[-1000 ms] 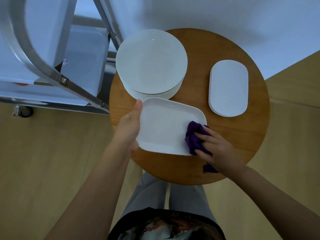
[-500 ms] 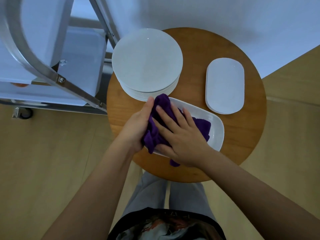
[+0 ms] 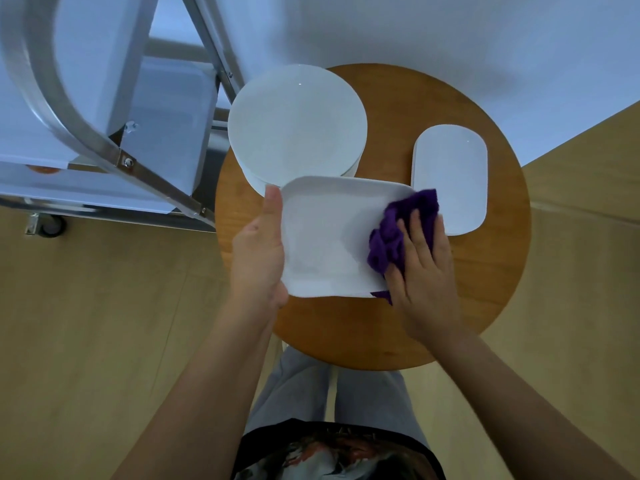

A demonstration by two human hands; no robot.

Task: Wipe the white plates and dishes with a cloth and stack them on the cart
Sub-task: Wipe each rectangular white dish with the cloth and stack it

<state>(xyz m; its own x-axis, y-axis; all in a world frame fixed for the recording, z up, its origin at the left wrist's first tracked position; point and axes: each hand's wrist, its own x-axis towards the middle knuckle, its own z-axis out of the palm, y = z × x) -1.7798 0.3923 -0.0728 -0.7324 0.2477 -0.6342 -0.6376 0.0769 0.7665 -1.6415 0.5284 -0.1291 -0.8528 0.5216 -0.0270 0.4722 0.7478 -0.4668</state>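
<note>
I see the left hand (image 3: pixel 258 251) gripping the rectangular white dish (image 3: pixel 329 237) by its left edge above the round wooden table (image 3: pixel 485 289), while the right hand (image 3: pixel 424 271) presses the purple cloth (image 3: pixel 394 233) flat onto its right end.

Two hands are at work: the left hand (image 3: pixel 258 251) and the right hand (image 3: pixel 424 271). Between them is one rectangular dish (image 3: pixel 329 237). Under the right hand is one purple cloth (image 3: pixel 398 233). Just beyond the left hand stands one stack of round plates (image 3: pixel 298 123); how many plates it has cannot be told. Just beyond the right hand lies one stack of oval dishes (image 3: pixel 453 174), number unclear. One round table (image 3: pixel 485 289) carries both stacks. One cart (image 3: pixel 104 157) stands left of the left hand.
</note>
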